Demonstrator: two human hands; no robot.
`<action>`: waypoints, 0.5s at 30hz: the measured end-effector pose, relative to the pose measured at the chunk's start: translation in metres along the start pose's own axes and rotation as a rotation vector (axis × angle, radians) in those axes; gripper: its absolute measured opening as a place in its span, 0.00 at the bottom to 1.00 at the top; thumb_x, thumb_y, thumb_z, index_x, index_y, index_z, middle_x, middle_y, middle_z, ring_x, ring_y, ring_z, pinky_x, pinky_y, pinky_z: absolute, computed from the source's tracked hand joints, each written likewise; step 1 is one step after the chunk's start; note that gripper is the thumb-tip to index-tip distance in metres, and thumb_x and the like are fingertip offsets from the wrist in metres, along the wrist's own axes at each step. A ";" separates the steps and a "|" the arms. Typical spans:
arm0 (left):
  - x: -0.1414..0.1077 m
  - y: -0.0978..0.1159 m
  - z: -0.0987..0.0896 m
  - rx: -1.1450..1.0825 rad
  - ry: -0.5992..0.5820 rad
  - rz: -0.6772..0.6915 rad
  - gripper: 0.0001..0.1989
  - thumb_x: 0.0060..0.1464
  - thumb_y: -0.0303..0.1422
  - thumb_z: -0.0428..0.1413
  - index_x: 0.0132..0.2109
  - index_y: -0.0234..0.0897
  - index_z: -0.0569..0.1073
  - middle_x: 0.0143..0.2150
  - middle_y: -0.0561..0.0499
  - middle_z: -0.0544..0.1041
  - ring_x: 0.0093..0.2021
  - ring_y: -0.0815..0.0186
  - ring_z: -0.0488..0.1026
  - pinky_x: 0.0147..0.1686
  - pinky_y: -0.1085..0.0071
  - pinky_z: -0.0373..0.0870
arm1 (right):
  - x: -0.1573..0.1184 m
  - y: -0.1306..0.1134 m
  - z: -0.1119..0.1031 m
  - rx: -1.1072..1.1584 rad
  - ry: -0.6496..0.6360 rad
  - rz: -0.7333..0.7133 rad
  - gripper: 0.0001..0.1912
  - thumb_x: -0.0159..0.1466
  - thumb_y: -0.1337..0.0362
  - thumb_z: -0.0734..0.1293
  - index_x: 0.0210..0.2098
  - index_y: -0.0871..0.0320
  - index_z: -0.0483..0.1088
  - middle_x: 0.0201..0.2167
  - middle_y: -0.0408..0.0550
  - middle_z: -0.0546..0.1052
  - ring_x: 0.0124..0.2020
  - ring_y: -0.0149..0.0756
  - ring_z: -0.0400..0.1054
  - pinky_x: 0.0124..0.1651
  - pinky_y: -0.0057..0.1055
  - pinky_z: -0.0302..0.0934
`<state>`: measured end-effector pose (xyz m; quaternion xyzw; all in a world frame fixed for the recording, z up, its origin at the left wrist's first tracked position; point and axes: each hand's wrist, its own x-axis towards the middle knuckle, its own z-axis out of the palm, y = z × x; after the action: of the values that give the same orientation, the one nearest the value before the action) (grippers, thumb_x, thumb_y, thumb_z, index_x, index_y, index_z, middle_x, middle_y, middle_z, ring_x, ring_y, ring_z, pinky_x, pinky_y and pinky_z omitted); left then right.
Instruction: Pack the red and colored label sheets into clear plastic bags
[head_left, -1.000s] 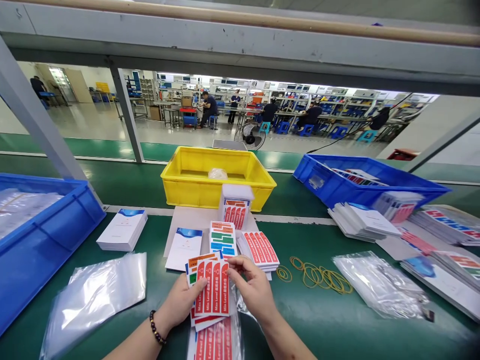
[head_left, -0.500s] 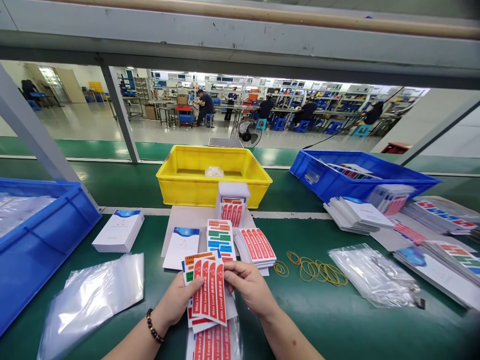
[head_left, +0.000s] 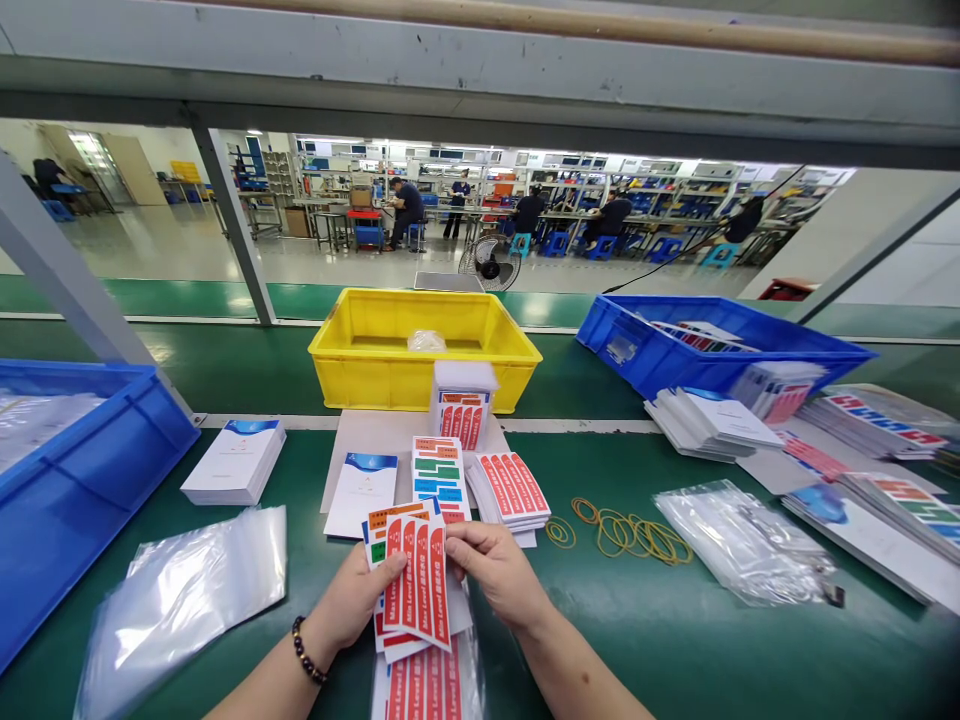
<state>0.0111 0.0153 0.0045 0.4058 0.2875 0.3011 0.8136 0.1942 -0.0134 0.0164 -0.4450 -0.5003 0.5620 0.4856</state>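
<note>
My left hand (head_left: 358,598) grips a small fan of label sheets (head_left: 417,582), its thumb pressed on the red "Max Level / Min Level" sheet at the front. Orange, green and blue labels peek out behind. At the sheets' upper right edge, my right hand (head_left: 495,568) pinches with thumb and fingers closed. Beneath the fan lies a clear bag (head_left: 469,670) with more red label sheets in it. Just beyond are a multicoloured label stack (head_left: 438,468), a red label stack (head_left: 513,488) and a white booklet (head_left: 363,496) with a blue top.
A yellow bin (head_left: 375,382) stands at the back, with blue bins (head_left: 637,365) to the right and left. Rubber bands (head_left: 637,536) and clear bags (head_left: 739,540) lie at right. Booklets (head_left: 234,465) and flat plastic bags (head_left: 202,580) sit at left.
The view has shifted very slightly. Both hands keep their hold on the label sheets, with no clear movement between them.
</note>
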 end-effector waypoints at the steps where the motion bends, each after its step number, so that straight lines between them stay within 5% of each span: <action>1: 0.000 0.000 0.000 0.000 0.001 0.000 0.18 0.51 0.38 0.57 0.46 0.32 0.70 0.46 0.40 0.74 0.45 0.56 0.72 0.47 0.59 0.67 | 0.000 -0.001 0.000 0.004 0.000 0.001 0.16 0.57 0.54 0.66 0.31 0.63 0.75 0.22 0.45 0.69 0.21 0.25 0.56 0.25 0.24 0.52; 8: 0.000 -0.004 0.000 0.083 0.016 -0.025 0.21 0.50 0.41 0.57 0.46 0.29 0.70 0.45 0.38 0.75 0.44 0.54 0.73 0.45 0.60 0.68 | 0.000 0.002 0.009 -0.056 0.134 0.030 0.20 0.55 0.55 0.66 0.43 0.62 0.68 0.24 0.44 0.69 0.26 0.30 0.63 0.31 0.27 0.58; 12: -0.001 -0.001 0.002 0.076 -0.010 -0.039 0.21 0.49 0.41 0.58 0.45 0.29 0.70 0.45 0.38 0.75 0.43 0.55 0.73 0.45 0.61 0.68 | -0.002 0.005 0.009 -0.297 0.302 -0.093 0.20 0.60 0.58 0.61 0.49 0.61 0.63 0.26 0.43 0.67 0.27 0.30 0.62 0.32 0.27 0.58; 15: -0.003 0.006 0.003 0.037 -0.017 -0.090 0.21 0.47 0.42 0.59 0.44 0.29 0.71 0.42 0.39 0.76 0.39 0.56 0.74 0.41 0.63 0.69 | -0.001 0.001 -0.007 -0.257 0.457 -0.164 0.22 0.61 0.56 0.61 0.52 0.59 0.58 0.25 0.41 0.64 0.24 0.29 0.59 0.29 0.26 0.57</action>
<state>0.0096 0.0146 0.0117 0.4099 0.3042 0.2555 0.8211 0.2016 -0.0139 0.0150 -0.5762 -0.4796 0.3377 0.5691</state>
